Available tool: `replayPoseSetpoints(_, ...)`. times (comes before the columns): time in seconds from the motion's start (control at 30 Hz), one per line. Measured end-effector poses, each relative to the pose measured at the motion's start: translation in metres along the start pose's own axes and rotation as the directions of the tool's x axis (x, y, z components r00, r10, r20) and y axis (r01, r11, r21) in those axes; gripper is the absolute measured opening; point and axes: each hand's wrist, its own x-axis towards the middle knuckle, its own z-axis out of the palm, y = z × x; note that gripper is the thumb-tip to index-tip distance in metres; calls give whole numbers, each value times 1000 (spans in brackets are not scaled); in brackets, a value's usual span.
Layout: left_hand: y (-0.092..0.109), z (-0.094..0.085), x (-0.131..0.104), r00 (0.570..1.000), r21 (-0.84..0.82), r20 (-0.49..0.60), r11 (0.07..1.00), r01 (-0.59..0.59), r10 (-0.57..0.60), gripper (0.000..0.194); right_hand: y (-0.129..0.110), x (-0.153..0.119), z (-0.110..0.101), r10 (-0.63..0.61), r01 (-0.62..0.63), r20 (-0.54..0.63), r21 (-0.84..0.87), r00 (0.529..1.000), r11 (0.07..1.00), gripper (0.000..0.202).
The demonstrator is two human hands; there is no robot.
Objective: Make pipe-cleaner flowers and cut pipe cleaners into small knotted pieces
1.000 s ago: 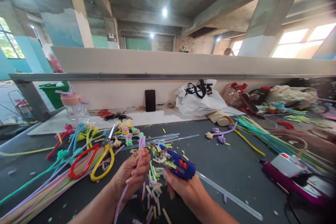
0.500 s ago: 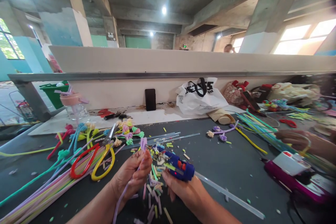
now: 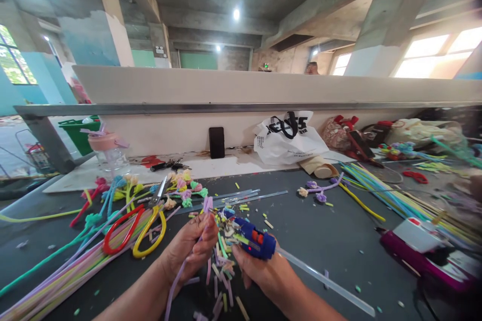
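Observation:
My left hand (image 3: 196, 247) is closed around a light purple pipe cleaner (image 3: 174, 288), whose stem hangs down past my wrist while a short purple tuft pokes up above the fingertips. In my right hand (image 3: 259, 271) is a blue hot glue gun (image 3: 255, 236) with red-orange parts, its nozzle end pointing left toward the purple tuft. From its back a clear glue stick (image 3: 331, 283) runs out to the lower right. I cannot tell if the nozzle touches the tuft. Cut bits of pipe cleaner (image 3: 225, 281) are scattered below and between my hands.
Scissors (image 3: 136, 230) with red and yellow handles lie on pipe cleaners at left, near coloured flowers (image 3: 184, 188). Clear glue sticks (image 3: 241, 197) lie ahead. A phone (image 3: 217, 143) leans at the back beside a white bag (image 3: 288, 138). A purple-and-white device (image 3: 425, 256) stands at right.
My hands stay almost where they were; the purple tuft in my left hand has tilted slightly. At the far right, another person's arm has moved away from the pipe cleaners.

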Motion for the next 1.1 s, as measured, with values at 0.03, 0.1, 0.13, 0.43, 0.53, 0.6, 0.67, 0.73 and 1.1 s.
replayPoseSetpoints(0.03,0,0,0,1000,8,6,1000,-1,1,25,0,-1,1,12,-12,-3,-5,1000,1000,36)
replayPoseSetpoints(0.1,2,-1,0,1000,15,12,1000,1,-1,26,1,-2,2,13,-13,-5,0,1000,1000,33)
replayPoseSetpoints(0.13,3,-1,-1,1000,9,8,1000,-6,6,25,1,-3,2,-1,1,-7,6,1000,1000,32)
replayPoseSetpoints(0.43,4,-2,-5,997,-167,68,985,-31,43,12,10,3,-7,-129,127,58,47,990,991,37)
replayPoseSetpoints(0.53,1,-2,-5,997,-183,78,983,-11,25,8,14,3,-6,-115,110,63,69,991,991,32)
replayPoseSetpoints(0.6,0,-3,-5,995,-189,93,982,-5,23,8,14,2,-5,-98,92,70,76,993,993,31)
replayPoseSetpoints(0.67,-1,-3,-5,992,-198,124,980,-2,26,8,14,1,-6,-109,102,85,83,990,991,31)
replayPoseSetpoints(0.73,0,-3,-5,989,-203,146,979,13,17,10,14,0,-7,-120,114,95,73,988,991,31)
replayPoseSetpoints(1.1,-1,-3,-6,992,-100,124,995,25,-13,7,-11,-5,-8,6,-4,73,-19,997,1000,32)
